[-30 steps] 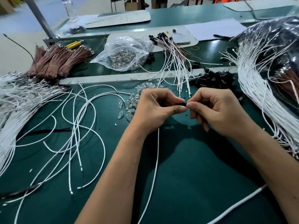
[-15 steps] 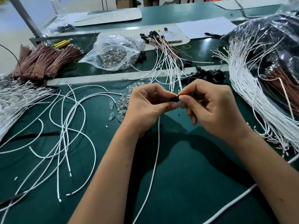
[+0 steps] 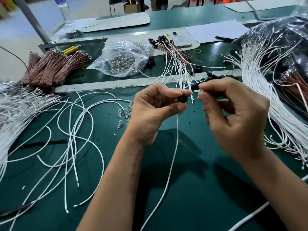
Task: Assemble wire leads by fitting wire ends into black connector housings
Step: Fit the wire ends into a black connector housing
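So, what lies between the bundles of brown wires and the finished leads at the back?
In the head view, a clear plastic bag of small glass bulbs lies between the brown wire bundles and the finished leads.

Small assembly workshop, to judge by the green-matted workbench strewn with cut white wires. Bundled brown leads at upper left, a bag of tiny glass bulbs at top centre, cardboard boxes along the top edge.
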`<state>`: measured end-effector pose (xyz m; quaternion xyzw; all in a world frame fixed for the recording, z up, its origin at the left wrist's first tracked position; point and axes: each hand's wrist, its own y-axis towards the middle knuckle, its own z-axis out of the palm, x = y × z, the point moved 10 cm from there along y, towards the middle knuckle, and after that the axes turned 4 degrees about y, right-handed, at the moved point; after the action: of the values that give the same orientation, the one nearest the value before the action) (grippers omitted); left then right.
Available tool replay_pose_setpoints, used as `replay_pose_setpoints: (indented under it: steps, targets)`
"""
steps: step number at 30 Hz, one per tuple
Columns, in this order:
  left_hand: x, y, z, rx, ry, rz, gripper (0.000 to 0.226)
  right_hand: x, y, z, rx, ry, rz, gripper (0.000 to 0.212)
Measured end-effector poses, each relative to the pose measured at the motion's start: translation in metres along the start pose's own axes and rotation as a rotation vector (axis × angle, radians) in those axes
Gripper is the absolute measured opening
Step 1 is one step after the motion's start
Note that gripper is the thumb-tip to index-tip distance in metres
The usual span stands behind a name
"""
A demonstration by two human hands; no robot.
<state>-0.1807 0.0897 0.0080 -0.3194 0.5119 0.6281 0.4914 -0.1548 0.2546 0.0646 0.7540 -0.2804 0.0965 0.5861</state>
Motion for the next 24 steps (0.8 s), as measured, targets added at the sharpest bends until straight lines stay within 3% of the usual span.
replay_pose_setpoints:
  steps: [8,24]
  targets:
    - [-0.001,-0.001,0.004,0.031,-0.044,-0.004,0.035,0.02,-0.004,-0.003,-0.044,0.015,-0.086,0.008]
    - [0.005,0.001,-0.003,-0.035,0.047,-0.007,0.024,0.02,-0.004,0.011,0.073,-0.061,-0.102,0.006]
